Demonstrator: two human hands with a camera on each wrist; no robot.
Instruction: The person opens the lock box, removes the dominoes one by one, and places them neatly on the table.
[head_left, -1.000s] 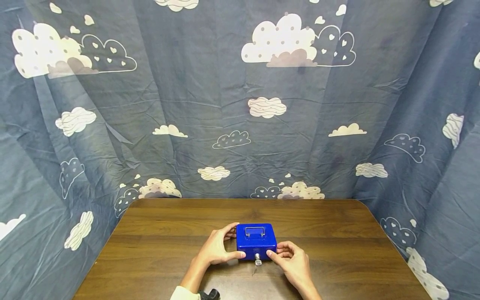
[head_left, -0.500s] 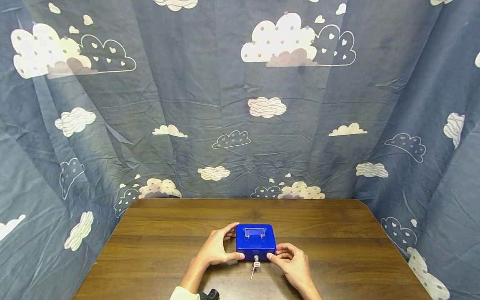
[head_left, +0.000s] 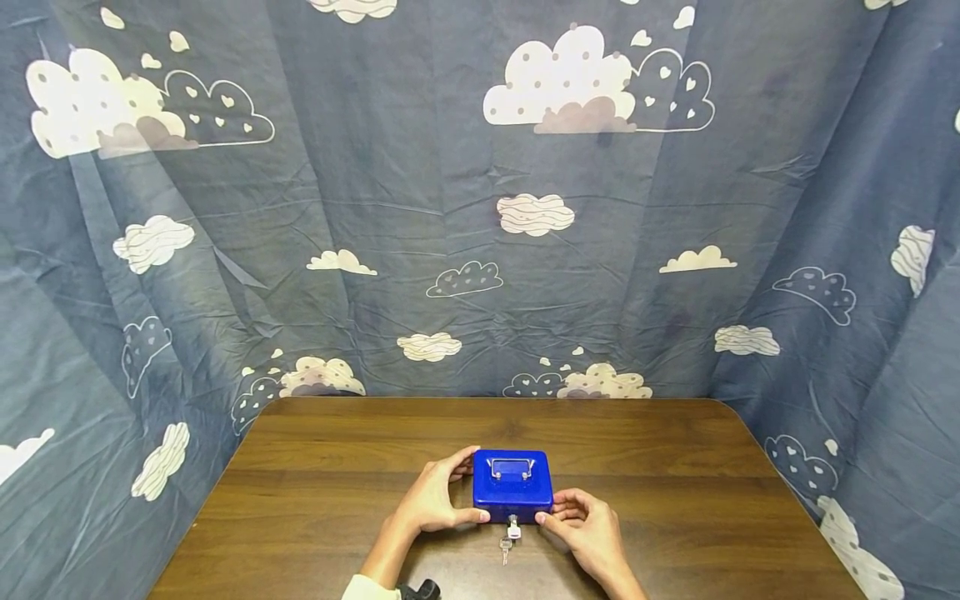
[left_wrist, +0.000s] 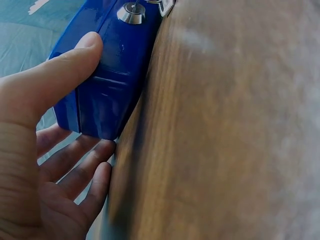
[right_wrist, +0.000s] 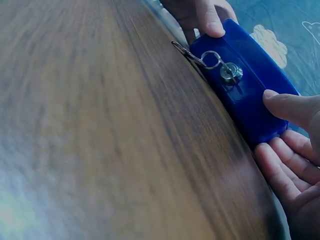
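A blue metal cash box (head_left: 512,492) with a wire carrying handle on its lid is at mid-table, its lid down. My left hand (head_left: 433,500) grips its left side, thumb on the front face and fingers round the side, as the left wrist view also shows. The right hand (head_left: 588,529) holds the opposite side in the same way, thumb on the front. Between the thumbs, a key stands in the silver lock (right_wrist: 231,74), and a second key (head_left: 506,550) hangs from its ring. Whether the box touches the table or hovers just above is unclear.
A brown wood-grain table (head_left: 337,442) with rounded far corners lies under the hands. Behind it and at both sides hangs a grey-blue curtain (head_left: 405,167) printed with clouds. A dark strap device (head_left: 420,590) is on the left wrist, by a pale sleeve.
Both hands and the box have shifted very slightly toward me. The hanging key has swung, and the wire handle leans differently. Both hands keep their hold on the cash box.
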